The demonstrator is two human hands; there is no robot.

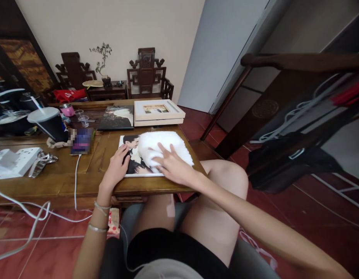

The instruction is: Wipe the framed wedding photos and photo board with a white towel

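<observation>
A large photo print or panel (132, 157) lies on the wooden table (102, 164) near its right end, showing a person in dark clothes. My left hand (117, 162) rests with its fingers stretched out along the left edge of the panel. Over the panel's right part lies a fluffy white towel (158, 141), hiding much of the picture. My right hand (172, 164) presses on top of the towel with its fingers spread.
Behind the panel are a dark photo panel (117, 117) and a stacked pale framed picture (158, 116). To the left stand a lidded cup with a straw (48, 122), a phone (81, 141) on a white cable (76, 182), and a white power strip (21, 162).
</observation>
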